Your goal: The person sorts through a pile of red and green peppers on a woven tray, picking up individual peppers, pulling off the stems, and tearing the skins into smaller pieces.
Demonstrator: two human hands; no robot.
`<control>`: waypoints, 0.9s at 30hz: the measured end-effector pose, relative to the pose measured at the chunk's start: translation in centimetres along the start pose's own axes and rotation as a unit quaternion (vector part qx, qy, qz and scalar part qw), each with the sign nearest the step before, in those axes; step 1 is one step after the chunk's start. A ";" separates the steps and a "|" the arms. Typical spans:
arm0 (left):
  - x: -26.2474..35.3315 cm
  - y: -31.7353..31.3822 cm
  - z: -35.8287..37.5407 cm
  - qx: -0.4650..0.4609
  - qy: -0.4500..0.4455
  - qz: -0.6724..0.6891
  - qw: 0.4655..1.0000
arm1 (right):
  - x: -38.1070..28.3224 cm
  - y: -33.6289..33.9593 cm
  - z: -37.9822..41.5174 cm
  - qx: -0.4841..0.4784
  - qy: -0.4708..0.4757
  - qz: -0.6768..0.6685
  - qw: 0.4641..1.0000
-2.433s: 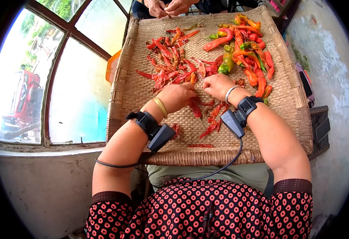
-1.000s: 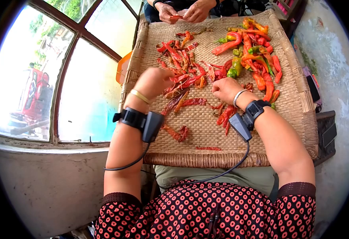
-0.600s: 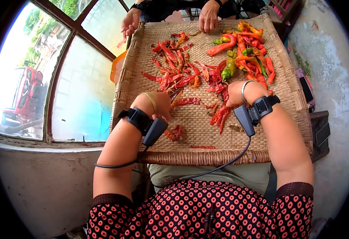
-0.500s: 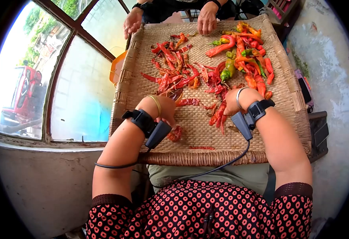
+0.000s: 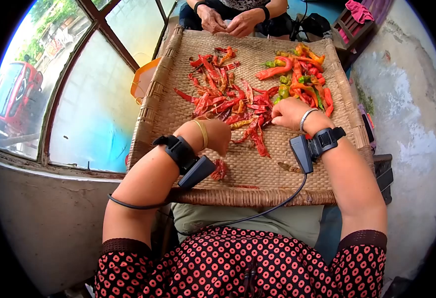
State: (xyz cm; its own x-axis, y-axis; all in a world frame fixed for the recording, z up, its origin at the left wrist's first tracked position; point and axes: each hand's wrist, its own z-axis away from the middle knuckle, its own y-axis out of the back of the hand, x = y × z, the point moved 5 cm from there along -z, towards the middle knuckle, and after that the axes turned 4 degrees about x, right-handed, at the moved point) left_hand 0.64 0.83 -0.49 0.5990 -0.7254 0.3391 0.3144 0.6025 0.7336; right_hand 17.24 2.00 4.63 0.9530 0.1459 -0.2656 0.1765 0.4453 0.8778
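A woven tray (image 5: 277,174) holds dried red chilies (image 5: 210,102) at its left and middle, and fresher red, orange and green peppers (image 5: 305,74) at its right. My left hand (image 5: 215,135) is over the lower left of the dried pile, fingers pointing down and largely hidden. Just below it lies a small red chili piece (image 5: 219,170). At the right edge of the dried pile is my right hand (image 5: 290,114), below the green pepper, with its fingers curled together; whatever they hold is too hidden to tell. A shrivelled brown chili (image 5: 288,167) lies near the front.
Across the tray, another person's hands (image 5: 228,24) meet at its far edge. An orange-rimmed container (image 5: 146,79) stands by the window at left. A wooden rack with pink cloth (image 5: 359,11) is at the back right. A cable (image 5: 272,213) hangs between my wrists.
My right hand has moved up and slightly left, and dried chilies now lie closer to the middle pile. The other person's hands have come together. The view has shifted slightly.
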 end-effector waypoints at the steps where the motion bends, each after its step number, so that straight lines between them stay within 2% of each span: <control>1: 0.3 -0.3 -0.1 0.003 -0.001 0.002 1.000 | 0.2 -0.3 0.3 -0.038 -0.017 0.033 0.999; 3: 1.2 -1.8 -0.2 -0.131 -0.001 0.075 0.988 | 0.4 -2.0 0.3 -0.082 0.006 0.098 0.992; 4: 1.6 -1.8 -0.3 -0.126 -0.003 0.077 0.989 | 0.5 -2.4 0.4 -0.085 0.005 0.107 0.991; 6: 1.5 -2.5 0.3 -0.209 0.077 0.062 0.973 | 0.4 -2.4 0.6 -0.072 0.000 0.101 0.992; 10: 2.0 -2.9 0.4 -0.222 0.054 0.072 0.971 | 1.2 -3.6 -1.2 -0.037 0.030 0.056 0.997; 11: 2.0 -2.9 0.3 -0.222 0.055 0.072 0.971 | 1.3 -4.1 -1.4 -0.036 0.031 0.056 0.997; 13: 2.1 -3.0 0.1 -0.216 0.043 0.085 0.972 | -0.4 -2.9 -1.1 0.117 0.146 -0.082 0.979; 14: 1.8 -3.3 -0.2 -0.218 0.045 0.086 0.971 | -0.2 -2.9 -1.4 0.080 0.113 -0.142 0.980; 15: 1.8 -3.4 -0.6 -0.212 0.018 0.092 0.973 | 0.0 -3.2 -1.6 0.080 0.114 -0.145 0.980; 17: 1.5 -3.6 -0.8 -0.213 -0.008 0.097 0.972 | 0.2 -3.2 -1.6 0.205 0.166 -0.077 0.962; 18: 2.0 -2.8 -0.9 -0.157 -0.068 0.106 0.980 | 0.2 -3.3 -1.4 0.219 0.169 -0.072 0.958; 19: 2.4 -2.0 -0.8 -0.101 -0.127 0.114 0.980 | 0.3 -3.6 -1.2 0.221 0.167 -0.079 0.958; 20: 2.5 -2.0 -0.7 -0.108 -0.126 0.112 0.980 | 0.2 -3.8 -1.0 0.210 0.160 -0.053 0.963; 22: 2.8 -1.4 -0.7 -0.058 -0.147 0.104 0.982 | 0.3 -4.3 -0.8 0.219 0.164 -0.019 0.962; 23: 2.8 -1.6 -0.9 -0.063 -0.147 0.102 0.982 | 0.5 -4.3 -0.8 0.220 0.162 -0.024 0.962; 25: 2.5 -1.6 -1.6 -0.008 -0.128 0.086 0.988 | 0.8 -4.6 -1.2 0.169 0.133 0.047 0.975; 27: 2.4 -1.6 -2.0 -0.015 -0.103 0.063 0.993 | 1.1 -4.8 -1.5 0.149 0.130 0.063 0.978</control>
State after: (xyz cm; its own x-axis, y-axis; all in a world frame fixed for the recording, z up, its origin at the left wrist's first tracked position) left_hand 3.07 -1.25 -2.04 0.4731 -0.6941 0.5425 0.2695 0.7003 0.6610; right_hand 17.09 1.36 -0.47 0.8837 0.4197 -0.2070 0.1630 0.1386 0.9768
